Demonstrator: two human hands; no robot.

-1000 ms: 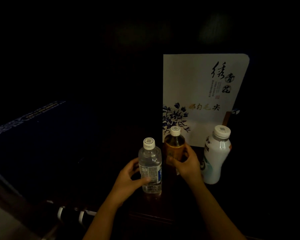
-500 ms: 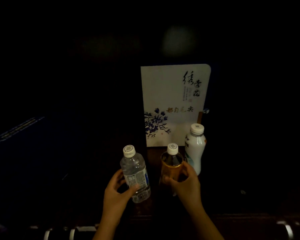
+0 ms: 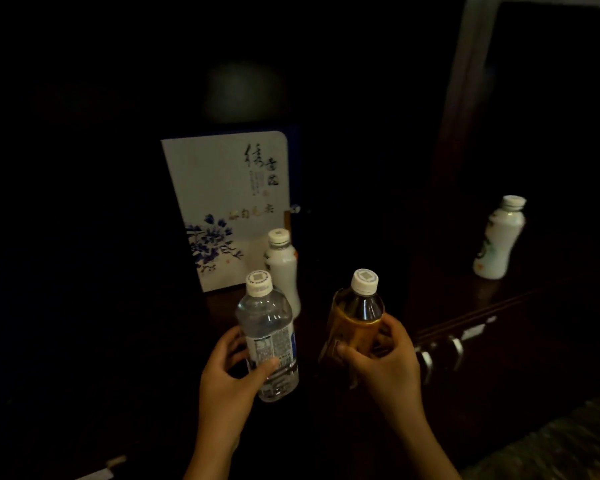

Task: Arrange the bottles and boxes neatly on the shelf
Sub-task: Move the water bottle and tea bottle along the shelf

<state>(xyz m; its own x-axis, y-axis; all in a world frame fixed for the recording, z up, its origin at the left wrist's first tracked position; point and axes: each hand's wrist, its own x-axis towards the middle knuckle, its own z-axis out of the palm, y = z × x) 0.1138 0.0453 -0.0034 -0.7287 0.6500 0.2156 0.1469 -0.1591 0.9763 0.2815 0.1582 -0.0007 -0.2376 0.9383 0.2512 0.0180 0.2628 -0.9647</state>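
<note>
The scene is very dark. My left hand (image 3: 227,379) grips a clear water bottle (image 3: 269,336) with a white cap, held upright. My right hand (image 3: 385,362) grips an amber tea bottle (image 3: 355,318) with a white cap, to the right of the water bottle. Behind them a white milk-style bottle (image 3: 283,268) stands on the dark shelf (image 3: 326,306), in front of a white box (image 3: 222,195) with blue flowers and calligraphy that stands upright.
A second white bottle (image 3: 497,237) shows at the right, beyond a dark upright panel (image 3: 430,202); it may be a reflection. Metal fittings (image 3: 440,353) sit on the shelf's front right edge. A grey stone-like floor (image 3: 551,441) shows at bottom right.
Both hands have pulled their bottles back from the box, and the tea bottle has moved right, away from the water bottle. The view has swung, so the white bottle at the right has appeared.
</note>
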